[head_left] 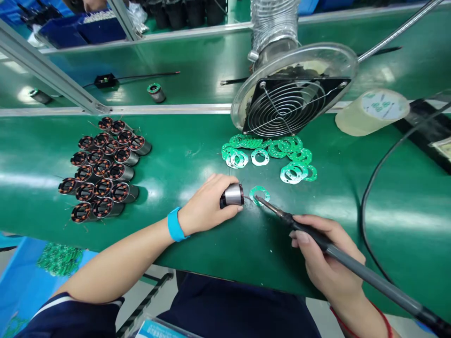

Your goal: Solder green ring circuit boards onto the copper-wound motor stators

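The left hand (207, 206) hides the rear of the metal stator (233, 195), fingers (225, 180) wrapped around its shell; the windings are hard to make out. The stator lies on its side on the green tabletop (176, 159), long axis left to right, open end facing a green ring board (260, 194) just beside it. The right hand (327, 263), fingers (306, 237) pinching the soldering iron (317, 239) (handle cut off at lower right), rests the tip on that ring. A blue bin (21, 286), half hidden below the tabletop edge, holds more green boards (59, 258).
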`<action>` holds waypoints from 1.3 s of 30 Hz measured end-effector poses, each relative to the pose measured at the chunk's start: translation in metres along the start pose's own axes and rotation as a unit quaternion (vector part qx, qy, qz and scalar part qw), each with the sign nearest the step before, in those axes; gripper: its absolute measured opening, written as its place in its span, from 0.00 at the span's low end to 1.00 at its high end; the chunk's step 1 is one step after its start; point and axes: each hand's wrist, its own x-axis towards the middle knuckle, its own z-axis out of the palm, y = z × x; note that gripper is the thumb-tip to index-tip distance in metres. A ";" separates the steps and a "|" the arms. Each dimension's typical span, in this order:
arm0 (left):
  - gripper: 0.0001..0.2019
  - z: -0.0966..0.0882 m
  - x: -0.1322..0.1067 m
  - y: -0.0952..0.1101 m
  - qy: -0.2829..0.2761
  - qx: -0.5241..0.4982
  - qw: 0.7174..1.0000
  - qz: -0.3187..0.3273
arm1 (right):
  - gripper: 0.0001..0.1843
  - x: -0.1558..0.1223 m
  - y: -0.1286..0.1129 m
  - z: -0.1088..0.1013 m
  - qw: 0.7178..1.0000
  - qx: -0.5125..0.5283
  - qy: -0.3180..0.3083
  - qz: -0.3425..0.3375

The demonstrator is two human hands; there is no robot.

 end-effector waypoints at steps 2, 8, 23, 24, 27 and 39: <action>0.16 0.001 0.000 0.000 0.002 0.008 1.000 0.000 | 0.06 -0.001 0.001 0.000 1.000 0.007 -0.019 0.013; 0.15 0.003 0.000 0.000 0.005 0.019 1.000 -0.004 | 0.06 -0.003 0.004 0.000 0.999 0.013 -0.023 0.029; 0.15 0.007 -0.001 0.001 0.016 0.030 0.999 0.002 | 0.06 -0.004 0.001 0.000 0.999 -0.027 -0.019 -0.005; 0.15 0.007 -0.001 0.001 0.018 0.032 0.999 0.005 | 0.06 -0.003 0.000 0.000 0.998 -0.049 -0.022 -0.029; 0.15 0.008 -0.001 0.000 0.024 0.037 0.999 0.017 | 0.06 -0.002 -0.001 0.000 0.986 -0.091 -0.037 -0.137; 0.16 0.008 -0.002 0.001 0.021 0.041 0.999 0.029 | 0.06 -0.006 0.001 0.000 0.999 -0.040 -0.021 -0.027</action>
